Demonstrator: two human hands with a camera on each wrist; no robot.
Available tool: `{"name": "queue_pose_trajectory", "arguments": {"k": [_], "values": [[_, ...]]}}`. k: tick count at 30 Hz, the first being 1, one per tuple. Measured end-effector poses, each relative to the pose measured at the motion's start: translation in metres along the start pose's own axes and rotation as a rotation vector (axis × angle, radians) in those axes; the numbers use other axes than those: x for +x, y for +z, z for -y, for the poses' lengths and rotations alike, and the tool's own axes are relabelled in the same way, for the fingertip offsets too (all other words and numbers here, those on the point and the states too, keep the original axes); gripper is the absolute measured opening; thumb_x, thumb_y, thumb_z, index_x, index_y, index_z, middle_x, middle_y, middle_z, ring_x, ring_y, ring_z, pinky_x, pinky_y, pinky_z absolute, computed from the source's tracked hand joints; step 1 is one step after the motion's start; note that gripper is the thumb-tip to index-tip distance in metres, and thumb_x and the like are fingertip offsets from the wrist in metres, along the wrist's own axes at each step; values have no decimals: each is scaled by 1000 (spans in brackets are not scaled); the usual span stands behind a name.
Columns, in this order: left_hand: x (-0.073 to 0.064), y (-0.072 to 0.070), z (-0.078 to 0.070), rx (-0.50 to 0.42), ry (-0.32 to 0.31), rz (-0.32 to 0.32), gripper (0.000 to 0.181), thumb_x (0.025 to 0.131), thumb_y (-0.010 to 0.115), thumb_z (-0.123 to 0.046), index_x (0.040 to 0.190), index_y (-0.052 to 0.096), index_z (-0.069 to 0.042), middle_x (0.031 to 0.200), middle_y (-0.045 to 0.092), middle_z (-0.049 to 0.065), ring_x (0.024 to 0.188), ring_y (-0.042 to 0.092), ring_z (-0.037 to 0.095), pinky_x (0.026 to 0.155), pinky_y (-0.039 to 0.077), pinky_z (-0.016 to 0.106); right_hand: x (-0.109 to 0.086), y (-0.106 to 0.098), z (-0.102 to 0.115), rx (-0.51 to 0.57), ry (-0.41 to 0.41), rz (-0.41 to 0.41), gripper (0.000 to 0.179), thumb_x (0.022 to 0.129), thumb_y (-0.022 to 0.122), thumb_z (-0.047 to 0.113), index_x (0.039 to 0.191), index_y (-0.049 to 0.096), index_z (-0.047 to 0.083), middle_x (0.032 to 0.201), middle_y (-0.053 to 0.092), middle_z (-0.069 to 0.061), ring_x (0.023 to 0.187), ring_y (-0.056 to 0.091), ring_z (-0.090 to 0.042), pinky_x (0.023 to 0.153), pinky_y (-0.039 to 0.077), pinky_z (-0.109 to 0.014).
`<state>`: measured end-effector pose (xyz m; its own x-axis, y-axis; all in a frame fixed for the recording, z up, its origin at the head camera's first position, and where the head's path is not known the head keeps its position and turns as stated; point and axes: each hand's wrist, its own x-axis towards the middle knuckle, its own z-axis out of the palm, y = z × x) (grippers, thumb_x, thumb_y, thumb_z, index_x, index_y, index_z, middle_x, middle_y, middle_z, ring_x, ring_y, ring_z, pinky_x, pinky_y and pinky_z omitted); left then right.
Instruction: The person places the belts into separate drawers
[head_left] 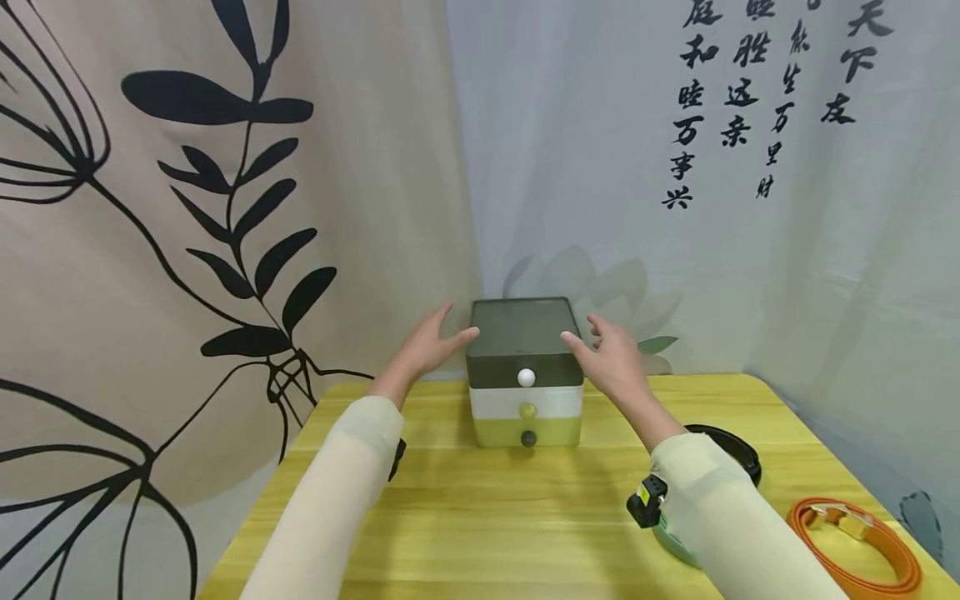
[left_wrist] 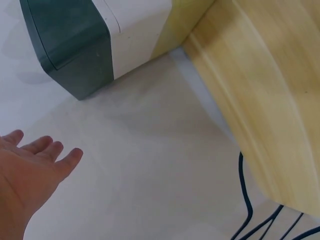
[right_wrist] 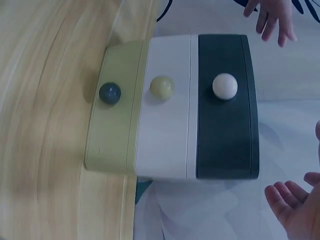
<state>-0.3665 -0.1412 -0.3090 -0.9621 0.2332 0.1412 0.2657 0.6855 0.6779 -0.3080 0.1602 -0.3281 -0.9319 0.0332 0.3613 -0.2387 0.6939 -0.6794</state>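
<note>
A small three-drawer box (head_left: 525, 400) stands at the back of the wooden table. Its top drawer is dark green with a white knob (head_left: 527, 377), the middle one white with a yellow-green knob (right_wrist: 162, 87), the lowest yellow-green with a dark grey knob (right_wrist: 110, 93). My left hand (head_left: 429, 343) is raised at the box's left, fingers spread and holding nothing. On the other side, my right hand (head_left: 611, 358) is held up near the top right edge, its fingers apart. In the right wrist view both hands show clear of the box's sides.
On the right of the table (head_left: 480, 517) lies a coiled orange belt (head_left: 855, 546) with a gold buckle. A black coiled item (head_left: 731, 450) and a green one (head_left: 675, 543) are partly hidden by my right sleeve. A printed curtain (head_left: 390, 208) hangs close behind the table.
</note>
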Motion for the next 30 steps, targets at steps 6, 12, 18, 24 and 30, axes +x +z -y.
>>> {"name": "queue_pose_trajectory", "arguments": {"k": [6,12,18,24,30], "values": [[5,4,5,-36,-10,4,96,88,56,-72,161,15,-25,165,17,6,149,16,31,116,22,57,-5,11,5,77,7,-9,72,99,58,48,151,40,3,140,52,-23,120,57,-39,94,50,-53],[6,10,8,-63,-20,6,95,88,57,-70,161,17,-25,164,18,6,149,18,31,115,23,57,-12,26,6,126,21,-14,70,98,60,48,150,43,5,139,54,-21,118,59,-36,93,51,-51],[8,15,10,-81,-32,10,89,91,59,-64,161,18,-27,163,21,6,148,20,33,114,24,58,-19,39,6,171,49,-31,66,97,62,47,147,47,7,136,56,-20,116,61,-34,90,52,-50],[9,18,12,-78,-34,21,89,91,59,-64,161,18,-25,163,23,7,147,22,34,114,25,58,-25,53,5,197,64,-59,63,96,65,44,143,51,4,130,60,-18,111,64,-32,87,54,-48],[10,21,16,-94,-20,22,92,90,58,-67,161,19,-23,161,26,9,146,25,34,113,27,58,-29,65,4,213,76,-65,60,96,66,43,140,54,4,128,61,-17,109,64,-32,86,54,-49]]}}
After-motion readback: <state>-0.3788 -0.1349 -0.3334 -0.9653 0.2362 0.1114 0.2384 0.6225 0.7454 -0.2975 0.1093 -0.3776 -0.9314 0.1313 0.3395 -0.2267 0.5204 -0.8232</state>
